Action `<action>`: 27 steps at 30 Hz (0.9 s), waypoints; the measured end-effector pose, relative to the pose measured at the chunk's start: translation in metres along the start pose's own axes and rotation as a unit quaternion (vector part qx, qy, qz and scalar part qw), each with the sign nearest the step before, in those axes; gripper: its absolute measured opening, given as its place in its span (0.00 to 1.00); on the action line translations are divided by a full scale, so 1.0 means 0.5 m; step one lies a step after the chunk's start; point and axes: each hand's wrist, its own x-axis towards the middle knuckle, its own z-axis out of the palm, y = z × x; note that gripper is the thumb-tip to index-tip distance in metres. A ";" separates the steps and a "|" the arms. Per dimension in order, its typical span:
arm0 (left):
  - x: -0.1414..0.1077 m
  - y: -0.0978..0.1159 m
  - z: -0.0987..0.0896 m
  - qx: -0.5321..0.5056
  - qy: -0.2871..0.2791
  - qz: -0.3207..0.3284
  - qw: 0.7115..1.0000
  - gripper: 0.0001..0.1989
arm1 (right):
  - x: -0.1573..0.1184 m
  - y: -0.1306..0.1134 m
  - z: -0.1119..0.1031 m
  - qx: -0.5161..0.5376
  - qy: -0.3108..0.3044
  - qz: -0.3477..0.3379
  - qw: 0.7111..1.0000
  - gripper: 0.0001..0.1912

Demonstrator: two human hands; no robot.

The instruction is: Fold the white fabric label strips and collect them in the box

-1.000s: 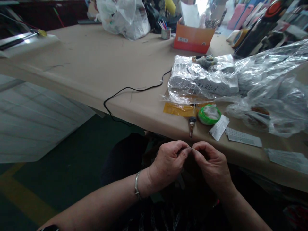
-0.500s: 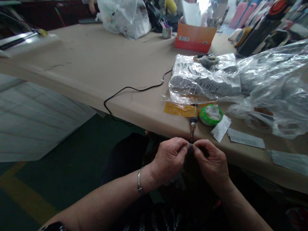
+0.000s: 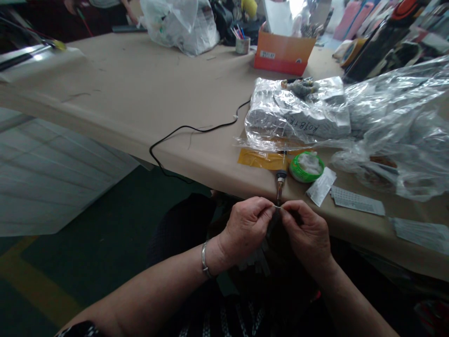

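My left hand (image 3: 247, 229) and my right hand (image 3: 307, 234) meet just off the table's front edge, thumbs and forefingers pinched. Between the fingertips runs a thin pale strand (image 3: 277, 207), one end in each hand; its exact nature is too small to tell. Right behind the fingertips, a soldering-iron-like tool (image 3: 279, 182) points over the edge, its tip close to the strand. Whether they touch is unclear. A green round container (image 3: 306, 167) with white fluffy material stands to the right of the tool, and amber film (image 3: 261, 159) lies to its left.
Clear plastic wrap (image 3: 298, 112) covers a white package at the right. Printed paper strips (image 3: 358, 200) lie along the front edge. A black cable (image 3: 182, 127) crosses the table (image 3: 122, 93). Behind are an orange box (image 3: 282, 51), a pen cup (image 3: 242, 45) and a plastic bag (image 3: 182, 25). Someone stands beyond.
My hands have risen very slightly and stay pinched on the strand, which shows a little more clearly. At the far left, more of the other person has come into view.
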 end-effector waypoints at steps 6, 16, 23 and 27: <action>0.004 0.002 0.000 -0.003 -0.002 -0.009 1.000 0.10 | 0.001 -0.006 -0.003 0.014 0.003 -0.009 1.000 0.05; -0.034 0.016 -0.014 -0.018 -0.046 -0.037 0.998 0.10 | -0.049 -0.024 -0.027 0.012 -0.059 -0.021 0.998 0.04; -0.082 -0.052 -0.019 0.002 -0.071 -0.109 0.991 0.10 | -0.087 0.027 -0.234 -0.195 0.021 -0.089 0.977 0.06; -0.077 -0.161 0.001 0.052 -0.066 -0.076 0.994 0.10 | -0.041 0.128 -0.437 -0.363 0.148 0.050 0.919 0.11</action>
